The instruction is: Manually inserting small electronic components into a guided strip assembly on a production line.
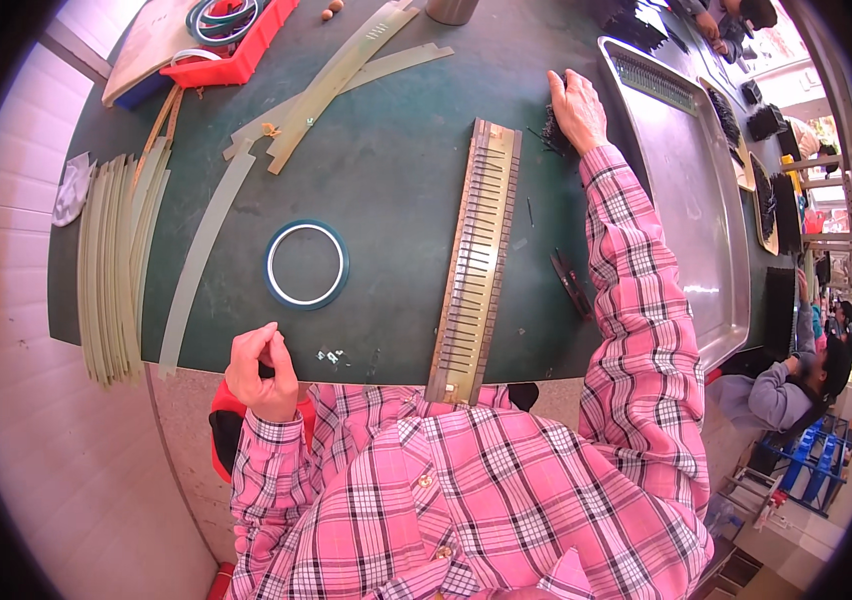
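Note:
A long brass-coloured slotted bar (481, 255) lies lengthwise in front of me, with many thin dark pins set across it in a row. Beyond its far right end my right hand (578, 110) rests with fingers stretched out, beside a small heap of black pins (552, 133). At the near table edge my left hand (264, 375) is curled, thumb and fingertips together; anything between them is too small to make out. A roll of teal tape (270, 264) lies flat beyond it. Black tweezers (571, 285) lie right of the bar, near a single loose pin (531, 211).
Pale strips (111, 270) are stacked at the left, with more strips (331, 85) crossed at the back. A red bin (246, 62) holds coiled rings. A metal tray (691, 220) stands close to my right arm. Small clear scraps (331, 356) lie near the front edge. Other people (781, 390) sit at the right.

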A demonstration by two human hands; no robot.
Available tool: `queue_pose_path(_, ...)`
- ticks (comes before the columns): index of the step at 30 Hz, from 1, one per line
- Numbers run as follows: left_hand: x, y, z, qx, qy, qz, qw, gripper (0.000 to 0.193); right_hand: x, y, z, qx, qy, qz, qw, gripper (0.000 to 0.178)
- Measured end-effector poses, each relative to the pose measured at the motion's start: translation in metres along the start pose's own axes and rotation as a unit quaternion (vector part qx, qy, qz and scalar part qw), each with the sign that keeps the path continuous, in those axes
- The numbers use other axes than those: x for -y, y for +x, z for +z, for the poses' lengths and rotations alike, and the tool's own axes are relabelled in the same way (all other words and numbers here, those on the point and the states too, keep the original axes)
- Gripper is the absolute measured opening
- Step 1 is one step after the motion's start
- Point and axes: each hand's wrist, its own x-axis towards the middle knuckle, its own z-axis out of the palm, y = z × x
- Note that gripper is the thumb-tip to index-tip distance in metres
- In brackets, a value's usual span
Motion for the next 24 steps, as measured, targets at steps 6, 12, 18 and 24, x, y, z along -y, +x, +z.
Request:
queue_pose_path(6, -0.013, -0.01, -0.001, -0.005, 0.005, 0.012, 1.0, 0.017, -0.013, -0.017, -0.007, -0.032, 0.026, -0.031, 0.999, 0.059)
queue_pose_path(12, -0.045, -0.036, -0.019, -0.002, -0.001, -0.004, 1.0, 0.013, -0.019, -0.06, -0.038, -0.07, 0.058, -0.059, 0.994, 0.055)
queue_pose_path(18, -0.061, -0.055, -0.041, -0.003, -0.01, 0.005, 1.0, 0.014, -0.012, -0.108, -0.064, -0.072, 0.077, -0.075, 0.992, 0.051)
queue_pose_path(24, -0.046, -0.064, -0.054, 0.007, -0.02, -0.008, 1.0, 0.014, 0.009, -0.138, -0.043, -0.045, 0.078, -0.099, 0.991, 0.049)
